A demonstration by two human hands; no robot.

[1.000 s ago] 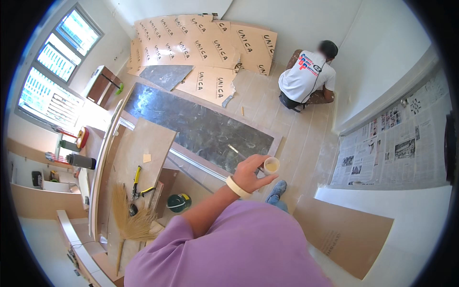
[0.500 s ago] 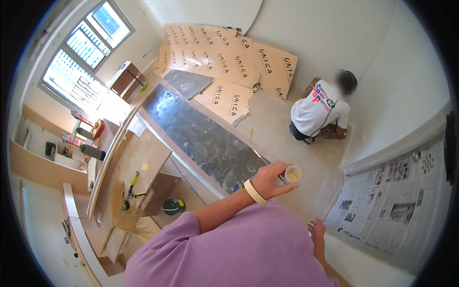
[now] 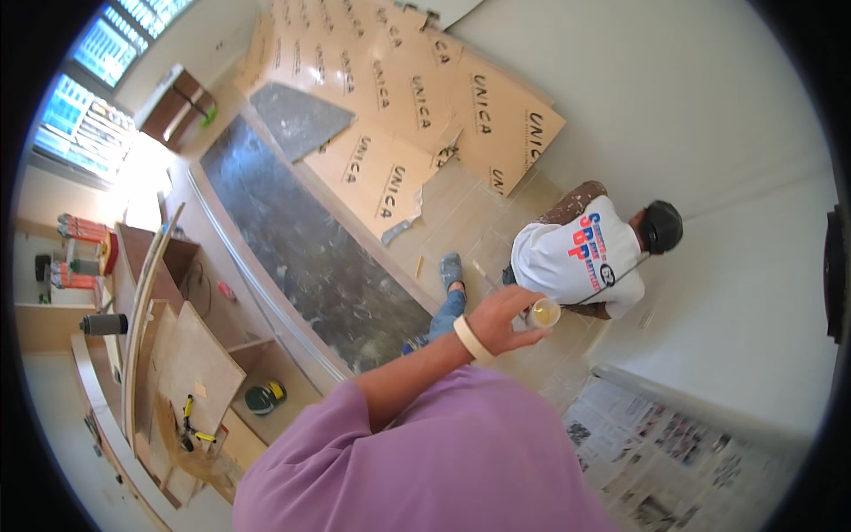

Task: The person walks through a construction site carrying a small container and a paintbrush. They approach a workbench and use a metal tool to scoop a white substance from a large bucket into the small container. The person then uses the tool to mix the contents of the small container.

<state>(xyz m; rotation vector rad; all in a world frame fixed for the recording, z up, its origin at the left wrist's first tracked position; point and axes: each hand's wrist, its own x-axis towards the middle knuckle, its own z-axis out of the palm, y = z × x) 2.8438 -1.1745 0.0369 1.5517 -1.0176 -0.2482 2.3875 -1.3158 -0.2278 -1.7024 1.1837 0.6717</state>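
My left hand [image 3: 496,323] is closed around a small clear cup [image 3: 544,313] with pale yellowish liquid in it. It holds the cup out in front of my body, and a cream band circles that wrist. Just beyond the cup a person in a white printed shirt [image 3: 567,257] and dark cap crouches close to the wall. My right hand is outside the picture. Below my left forearm, a jeans leg with a grey shoe [image 3: 451,271] reaches onto the tiled floor.
Brown printed protective sheets [image 3: 381,97] and a long dark sheet [image 3: 292,239] cover much of the floor. Metal rails [image 3: 257,275] run along its left side. Cabinet boards with a yellow-and-black tool [image 3: 189,421] stand at left. Newspaper [image 3: 656,443] lies at lower right.
My view has turned and shifted forward, bringing the crouching person closer to the cup. A stepping leg has come into view. My right hand has left the picture; my left keeps the cup.
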